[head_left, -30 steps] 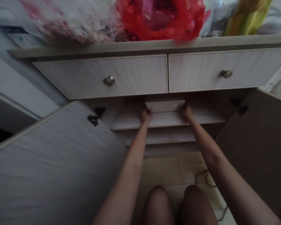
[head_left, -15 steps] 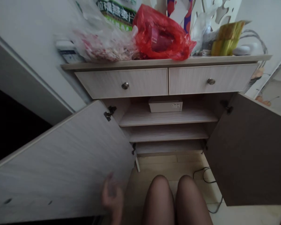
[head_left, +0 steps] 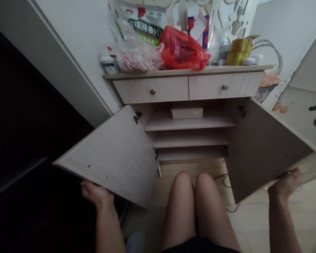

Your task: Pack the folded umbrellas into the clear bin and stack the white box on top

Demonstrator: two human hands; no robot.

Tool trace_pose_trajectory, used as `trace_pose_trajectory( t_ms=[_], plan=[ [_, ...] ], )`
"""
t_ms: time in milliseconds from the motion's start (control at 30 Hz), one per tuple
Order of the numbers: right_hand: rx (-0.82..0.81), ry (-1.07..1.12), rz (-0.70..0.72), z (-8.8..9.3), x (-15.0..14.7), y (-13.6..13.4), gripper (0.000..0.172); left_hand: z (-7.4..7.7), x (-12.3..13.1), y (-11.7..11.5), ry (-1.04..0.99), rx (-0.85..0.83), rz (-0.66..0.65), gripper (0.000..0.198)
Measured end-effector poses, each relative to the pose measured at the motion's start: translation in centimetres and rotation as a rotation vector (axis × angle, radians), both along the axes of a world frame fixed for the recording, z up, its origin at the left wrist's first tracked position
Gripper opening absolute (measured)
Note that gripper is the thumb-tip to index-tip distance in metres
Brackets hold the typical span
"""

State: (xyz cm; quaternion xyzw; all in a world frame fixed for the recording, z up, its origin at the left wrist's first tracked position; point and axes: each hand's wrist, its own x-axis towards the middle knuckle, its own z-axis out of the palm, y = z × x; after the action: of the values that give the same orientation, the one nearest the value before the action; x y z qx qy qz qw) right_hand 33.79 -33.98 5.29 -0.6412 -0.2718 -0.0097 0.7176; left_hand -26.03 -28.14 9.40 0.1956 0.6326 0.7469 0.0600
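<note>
A pale wood-grain cabinet stands in front of me with both lower doors swung outward. My left hand is at the bottom outer edge of the left door, closed around it, its fingers partly hidden behind the panel. At the lower outer corner of the right door, my right hand grips the edge, with some fingers on the far side. Between the doors are shelves; a white box with a small label sits on the top one.
On the cabinet top lie a red plastic bag, a clear bag, an oat package, yellow tape rolls and a white bottle. My knees are between the doors. A black cable runs on the floor by the right door.
My left hand has gone from in front of the left door's inner face to its outer edge. My right hand has come into view at the right door. The camera view has shifted back.
</note>
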Motion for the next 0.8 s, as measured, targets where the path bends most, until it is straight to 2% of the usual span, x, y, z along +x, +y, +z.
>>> trace_pose_trajectory(
  t_ms=[100,200,333,433,567,667,800],
  plan=[
    [0.080,0.093,-0.070,-0.4,-2.4,-0.3,0.050,-2.1,2.1,-0.5,0.076,0.016,0.021,0.037],
    [0.049,0.037,0.064,-0.3,-5.6,0.1,0.050,-3.5,5.4,-0.6,0.214,0.033,-0.021,0.044],
    [-0.068,-0.121,0.256,0.5,-9.0,2.3,0.045,-4.2,10.8,1.2,0.327,-0.005,-0.242,0.043],
    [-0.100,-0.246,0.415,1.6,-11.4,5.6,0.041,-3.6,15.0,4.4,0.420,-0.045,-0.447,0.035],
    [-0.220,-0.355,0.550,3.5,-14.9,11.5,0.033,-1.5,20.4,9.9,0.556,-0.107,-0.645,0.019],
    [-0.362,-0.418,0.575,4.8,-17.0,15.7,0.022,-0.2,23.2,13.5,0.619,-0.169,-0.714,0.013],
    [-0.480,-0.499,0.546,5.7,-18.6,19.7,0.020,0.5,24.7,16.8,0.682,-0.234,-0.745,0.012]
  ],
)
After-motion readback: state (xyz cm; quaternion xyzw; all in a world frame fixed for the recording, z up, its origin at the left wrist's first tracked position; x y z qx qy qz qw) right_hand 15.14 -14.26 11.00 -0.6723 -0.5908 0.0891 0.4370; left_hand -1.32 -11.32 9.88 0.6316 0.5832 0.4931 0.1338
